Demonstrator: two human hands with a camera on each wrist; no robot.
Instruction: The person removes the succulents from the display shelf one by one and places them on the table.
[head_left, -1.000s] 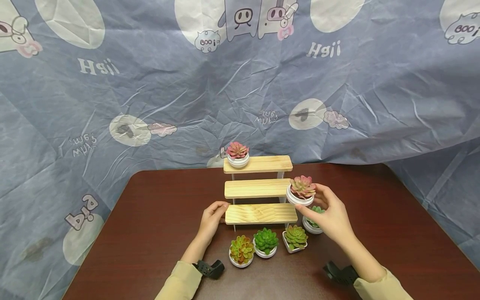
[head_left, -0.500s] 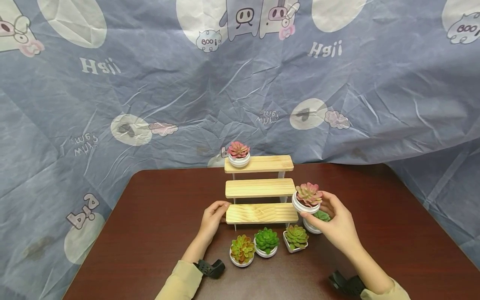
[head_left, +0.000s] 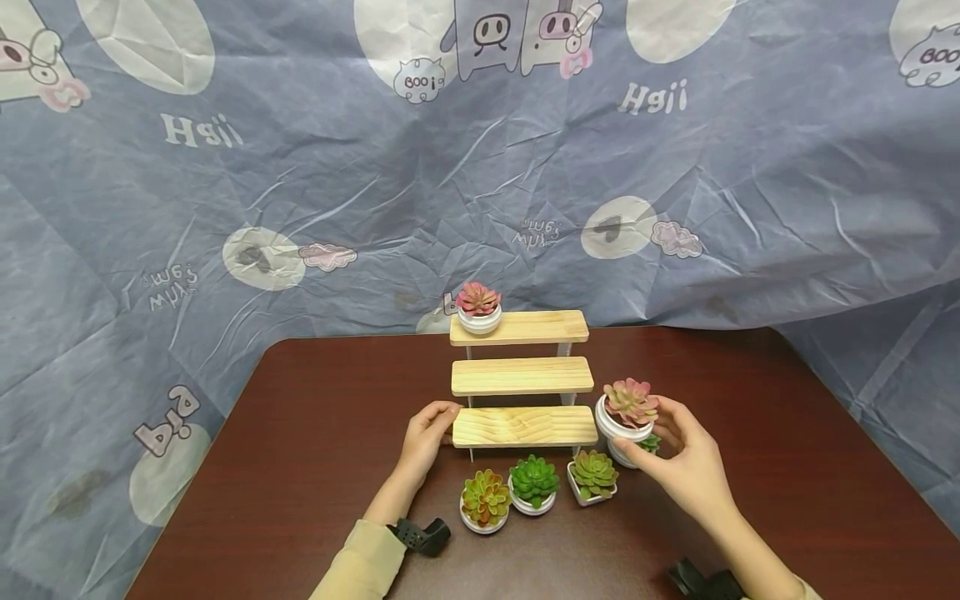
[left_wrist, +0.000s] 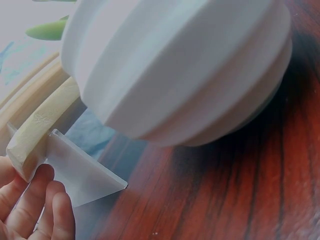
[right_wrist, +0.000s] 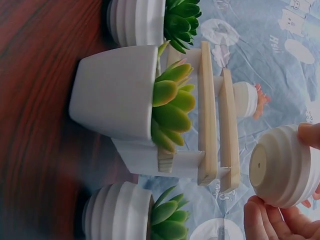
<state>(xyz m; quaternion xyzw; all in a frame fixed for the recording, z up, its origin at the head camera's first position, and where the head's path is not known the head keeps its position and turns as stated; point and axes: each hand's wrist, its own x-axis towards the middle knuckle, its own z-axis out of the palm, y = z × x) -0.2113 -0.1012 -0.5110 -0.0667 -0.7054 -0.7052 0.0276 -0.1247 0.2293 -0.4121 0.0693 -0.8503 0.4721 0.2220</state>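
Observation:
My right hand (head_left: 692, 467) holds a white round pot with a pink succulent (head_left: 628, 410) in the air, just right of the wooden three-tier shelf stand (head_left: 525, 427). From the right wrist view the white pot (right_wrist: 282, 167) shows its underside, with thumb and fingers around its sides. My left hand (head_left: 420, 439) grips the left end of the lowest board; in the left wrist view its fingers curl at the board's end (left_wrist: 42, 125), beside a clear support (left_wrist: 82, 167). Another pink succulent (head_left: 478, 307) stands on the top tier's left end.
In front of the stand are a yellow-orange succulent (head_left: 484, 500), a dark green one (head_left: 533, 483) and a light green one in a square pot (head_left: 594, 477). Another green succulent (head_left: 624, 454) sits partly hidden beneath the held pot. A printed cloth (head_left: 375, 183) hangs behind the table.
My right hand has moved right and lower with the pink succulent, away from the middle tier's right end. My left hand keeps its place on the stand.

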